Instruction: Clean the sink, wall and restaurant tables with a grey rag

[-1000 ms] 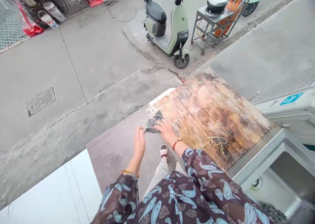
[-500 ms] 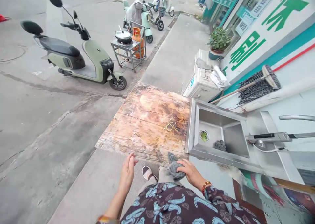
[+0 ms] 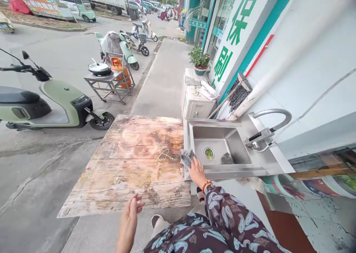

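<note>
My right hand (image 3: 197,169) is closed round a grey cloth (image 3: 186,157) at the left rim of the steel sink (image 3: 189,173), where the sink meets the wooden table (image 3: 111,179). A beaded bracelet circles that wrist. My left hand (image 3: 132,208) hovers by the table's near edge, fingers loosely curved and apart, holding nothing. On the worn tabletop lies a thin yellowish loop of string (image 3: 164,155). Inside the sink, green leaf scraps (image 3: 209,154) cover part of the drain, and a dark scouring pad (image 3: 227,158) rests on the bottom.
A curved faucet (image 3: 274,125) rises at the sink's right. Beyond it stand a mop (image 3: 239,93), a white box-shaped unit (image 3: 196,106) and a potted plant (image 3: 199,60). To the left are a green scooter (image 3: 61,101) and a metal stand with a pan (image 3: 99,68) beside an orange gas cylinder (image 3: 121,72).
My right hand has carried the grey cloth from the table's near edge forward to the sink's left rim. The view has tilted up and turned right. My left hand stays by the near edge.
</note>
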Available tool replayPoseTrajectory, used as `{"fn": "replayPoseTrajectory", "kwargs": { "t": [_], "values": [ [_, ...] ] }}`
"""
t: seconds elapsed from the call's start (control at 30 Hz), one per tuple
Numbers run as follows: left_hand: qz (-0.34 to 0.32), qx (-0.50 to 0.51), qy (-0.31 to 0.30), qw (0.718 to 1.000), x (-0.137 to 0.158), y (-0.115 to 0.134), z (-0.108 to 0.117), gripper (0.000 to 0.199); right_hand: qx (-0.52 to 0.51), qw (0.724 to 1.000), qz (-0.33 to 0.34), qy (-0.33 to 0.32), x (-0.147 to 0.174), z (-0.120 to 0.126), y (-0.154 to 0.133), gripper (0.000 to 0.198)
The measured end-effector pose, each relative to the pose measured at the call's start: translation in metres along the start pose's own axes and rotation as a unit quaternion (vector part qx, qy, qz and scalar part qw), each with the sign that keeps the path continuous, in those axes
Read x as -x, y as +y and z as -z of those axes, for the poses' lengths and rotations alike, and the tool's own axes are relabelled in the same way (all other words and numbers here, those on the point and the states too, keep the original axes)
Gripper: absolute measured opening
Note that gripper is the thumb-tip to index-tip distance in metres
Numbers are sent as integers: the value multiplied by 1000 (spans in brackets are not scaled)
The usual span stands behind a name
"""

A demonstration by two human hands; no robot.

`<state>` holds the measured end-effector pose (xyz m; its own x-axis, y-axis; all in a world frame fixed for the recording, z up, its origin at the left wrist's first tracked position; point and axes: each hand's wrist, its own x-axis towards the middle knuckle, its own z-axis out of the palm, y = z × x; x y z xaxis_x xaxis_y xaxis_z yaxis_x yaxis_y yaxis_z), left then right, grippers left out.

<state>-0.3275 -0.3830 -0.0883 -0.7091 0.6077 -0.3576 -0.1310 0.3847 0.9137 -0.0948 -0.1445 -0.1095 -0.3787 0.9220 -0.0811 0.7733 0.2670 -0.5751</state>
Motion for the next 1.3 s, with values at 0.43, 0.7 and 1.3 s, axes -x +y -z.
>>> {"fn": "replayPoseTrajectory", "kwargs": {
  "t": [0.43,0.7,1.3],
  "values": [
    [0,7,-13,1000,45,47,-263,64,79,975,204,-37,29,196,284,67],
    [-2,-46,-53,998,65,86,-353,60,94,994,-10,45,47,240,395,39],
    [54,38,91,994,75,64,-283,66,-162,939,241,-182,-35,142,226,44]
  ]
}}
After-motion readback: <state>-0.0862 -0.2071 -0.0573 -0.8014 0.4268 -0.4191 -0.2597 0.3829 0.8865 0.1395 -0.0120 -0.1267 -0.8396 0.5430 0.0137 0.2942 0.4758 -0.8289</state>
